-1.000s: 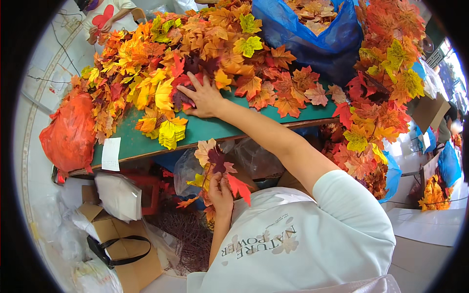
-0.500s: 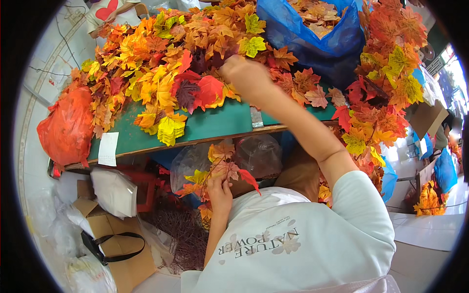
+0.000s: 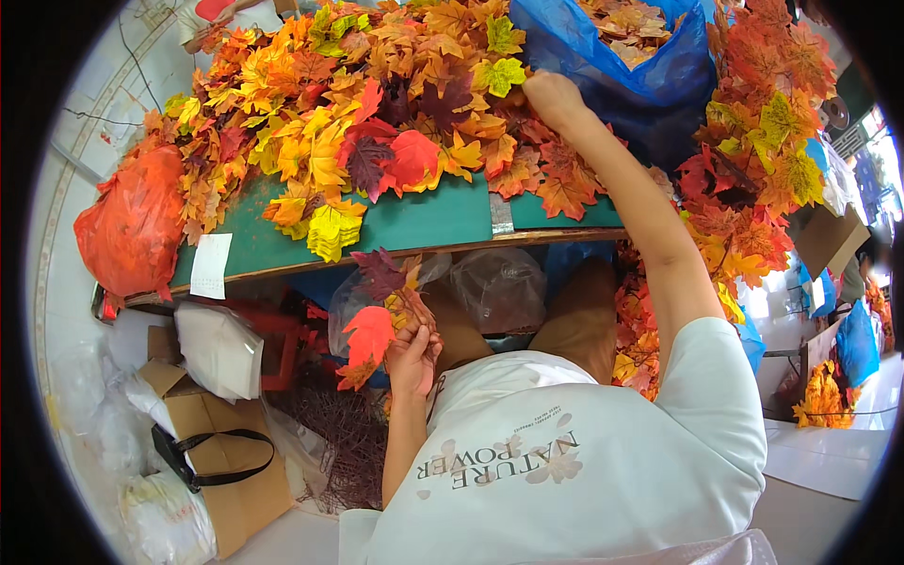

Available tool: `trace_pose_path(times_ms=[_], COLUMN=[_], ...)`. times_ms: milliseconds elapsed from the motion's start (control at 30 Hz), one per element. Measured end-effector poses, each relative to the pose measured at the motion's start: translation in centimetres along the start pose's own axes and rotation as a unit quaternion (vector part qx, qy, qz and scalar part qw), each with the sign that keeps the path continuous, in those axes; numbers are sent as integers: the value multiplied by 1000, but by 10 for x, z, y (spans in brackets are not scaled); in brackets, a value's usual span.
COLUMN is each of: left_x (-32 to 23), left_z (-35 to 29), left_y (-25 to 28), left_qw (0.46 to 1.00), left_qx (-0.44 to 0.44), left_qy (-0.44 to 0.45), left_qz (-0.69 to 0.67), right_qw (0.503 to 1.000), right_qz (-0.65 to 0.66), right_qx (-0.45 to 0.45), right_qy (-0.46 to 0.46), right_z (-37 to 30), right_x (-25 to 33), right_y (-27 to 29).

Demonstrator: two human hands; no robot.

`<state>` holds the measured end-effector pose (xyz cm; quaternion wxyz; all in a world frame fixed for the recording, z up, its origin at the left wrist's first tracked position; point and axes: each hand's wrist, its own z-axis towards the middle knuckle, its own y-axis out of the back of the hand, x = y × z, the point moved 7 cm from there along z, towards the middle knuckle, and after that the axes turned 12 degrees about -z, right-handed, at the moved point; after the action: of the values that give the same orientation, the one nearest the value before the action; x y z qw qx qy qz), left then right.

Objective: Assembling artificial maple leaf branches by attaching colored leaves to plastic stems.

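Observation:
My left hand (image 3: 415, 358) is closed on a stem of artificial maple leaves (image 3: 368, 334), held low in front of the table. A red leaf, a dark purple leaf and orange ones hang from it. Stretched out over the far part of the table, my right hand (image 3: 555, 96) is curled closed at the edge of the leaf pile (image 3: 424, 47), close beside a blue plastic bag (image 3: 621, 80). Its fingertips are turned away, so what they grip is hidden. A dark purple leaf (image 3: 369, 169) and a red leaf (image 3: 414, 160) lie at the pile's near side.
The green table (image 3: 414, 221) has a wooden front edge. An orange-red plastic bag (image 3: 132, 226) hangs at its left end. Leaf garlands (image 3: 744, 188) drape down on the right. Below left are a cardboard box (image 3: 231, 461) and a heap of thin dark stems (image 3: 344, 443).
My right hand has moved right across the pile toward the blue bag. In my left hand the leaf stem has turned, and its red leaf now hangs to the left with a purple leaf above.

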<state>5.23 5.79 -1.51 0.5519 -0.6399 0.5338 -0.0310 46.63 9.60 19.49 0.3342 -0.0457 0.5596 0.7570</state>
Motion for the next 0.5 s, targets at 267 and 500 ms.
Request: trace_pose_path(times_ms=[267, 500], left_x=[-3, -3], left_z=[2, -1], left_y=[-12, -7], left_qw=[989, 989], left_qx=[22, 55], left_qy=[61, 60], left_qz=[-131, -123], right_qw=[997, 952], right_qz=[16, 206], right_qx=[-59, -212], right_qy=[-39, -74], right_z=[6, -2], right_x=[-37, -63], right_y=[39, 64])
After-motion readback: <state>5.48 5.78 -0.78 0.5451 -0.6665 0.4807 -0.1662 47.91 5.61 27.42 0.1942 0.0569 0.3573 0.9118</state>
